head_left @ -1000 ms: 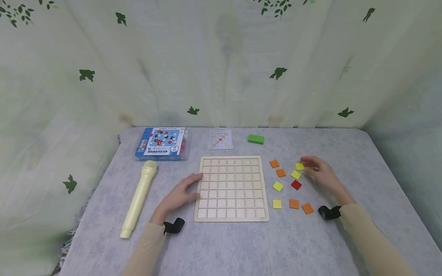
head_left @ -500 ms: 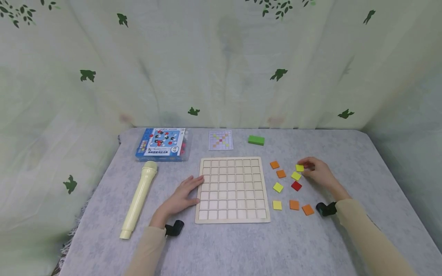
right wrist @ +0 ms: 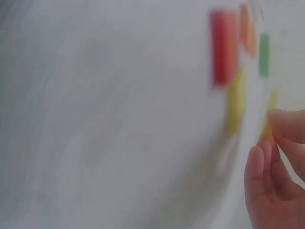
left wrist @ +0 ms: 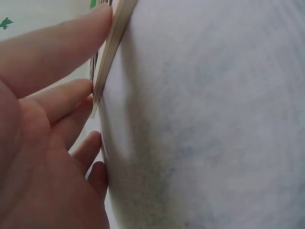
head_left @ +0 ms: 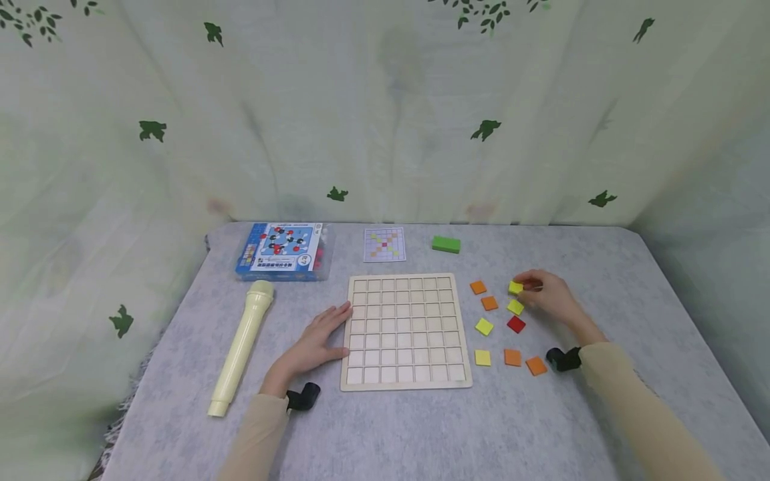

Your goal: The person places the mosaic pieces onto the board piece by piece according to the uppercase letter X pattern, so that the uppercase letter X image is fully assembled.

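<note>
A pale wooden grid board (head_left: 406, 387) lies flat at the middle of the table. My left hand (head_left: 309, 341) touches its left edge, fingers extended; in the left wrist view the thumb and fingertips meet the side of the board (left wrist: 110, 59). Right of the board, my right hand (head_left: 550, 297) pinches a yellow square tile (head_left: 515, 287) between thumb and fingers. The right wrist view shows this yellow tile (right wrist: 272, 102) raised off the table. Close below it lie another yellow tile (head_left: 515, 307) and a red tile (head_left: 516, 325).
Several orange tiles (head_left: 512, 357) and more yellow tiles (head_left: 483, 358) lie loose right of the board. Behind it are a patterned card (head_left: 384, 244) and a green block (head_left: 446, 244). To the left are a blue boxed set (head_left: 283, 248) and a cream tube (head_left: 240, 351).
My right hand has taken the far yellow tile between its fingers and moved slightly left with it. My left hand stays at the board's edge; the board has shifted very little.
</note>
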